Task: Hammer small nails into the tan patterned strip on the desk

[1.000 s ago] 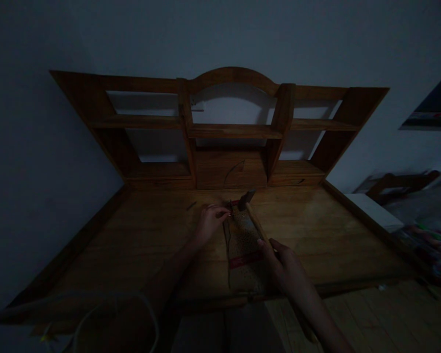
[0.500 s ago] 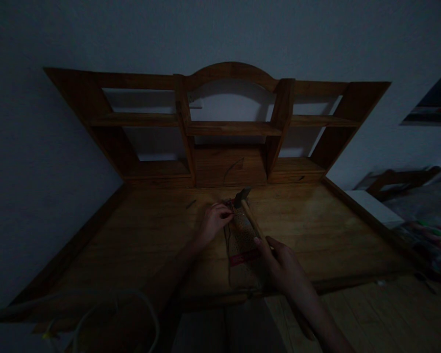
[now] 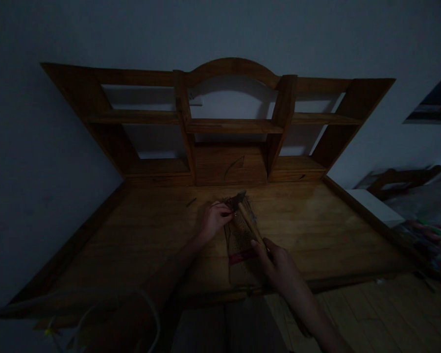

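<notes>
Wooden-handled hammer [image 3: 250,224] is clamped in the right hand [image 3: 278,264] over a speckled sheet [image 3: 238,239] on the tabletop [image 3: 316,230]; near its head, the left hand [image 3: 214,219] pinches fingertips together, contents too dark to tell.

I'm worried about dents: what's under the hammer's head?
Around the hammer head shows a speckled pad with a red band, lying on the wooden desk; the left hand is close beside. The spot directly beneath the head is covered, and contact cannot be told.
</notes>
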A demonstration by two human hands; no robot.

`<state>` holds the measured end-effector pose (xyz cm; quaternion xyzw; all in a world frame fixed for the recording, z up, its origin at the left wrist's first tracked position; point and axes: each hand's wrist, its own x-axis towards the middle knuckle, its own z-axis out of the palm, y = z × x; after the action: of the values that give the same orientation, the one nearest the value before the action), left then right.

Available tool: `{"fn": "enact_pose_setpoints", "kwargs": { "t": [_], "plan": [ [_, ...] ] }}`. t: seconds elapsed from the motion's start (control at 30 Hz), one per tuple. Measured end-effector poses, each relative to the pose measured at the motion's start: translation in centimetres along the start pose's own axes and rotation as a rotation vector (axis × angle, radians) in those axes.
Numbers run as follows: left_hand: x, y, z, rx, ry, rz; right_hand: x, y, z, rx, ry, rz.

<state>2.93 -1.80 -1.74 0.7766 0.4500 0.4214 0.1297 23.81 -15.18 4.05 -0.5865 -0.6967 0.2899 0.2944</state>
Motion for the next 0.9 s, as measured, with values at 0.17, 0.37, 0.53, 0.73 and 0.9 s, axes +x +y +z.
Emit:
{"fn": "enact_pose_setpoints", "kwargs": {
  "t": [0.17,0.37,0.53,0.73,0.9],
  "plan": [
    [0.0,0.2,-0.2,0.005,-0.025,-0.011,0.3,0.1,0.1,-0.003,-0.030,0.004],
    [0.1,0.2,-0.2,-0.004,-0.044,-0.021,0.0,-0.1,-0.2,-0.018,-0.025,-0.007],
    [0.0,0.3,-0.2,0.010,-0.038,-0.020,-0.2,-0.1,0.0,0.045,-0.040,-0.003],
    [0.0,0.3,-0.6,0.016,-0.081,-0.046,-0.4,-0.8,-1.3,0.220,0.076,0.016],
    [0.4,0.1,-1.8,-0.005,0.064,-0.175,0.6,1.6,-2.8,0.479,0.123,0.121]
  ]
}}
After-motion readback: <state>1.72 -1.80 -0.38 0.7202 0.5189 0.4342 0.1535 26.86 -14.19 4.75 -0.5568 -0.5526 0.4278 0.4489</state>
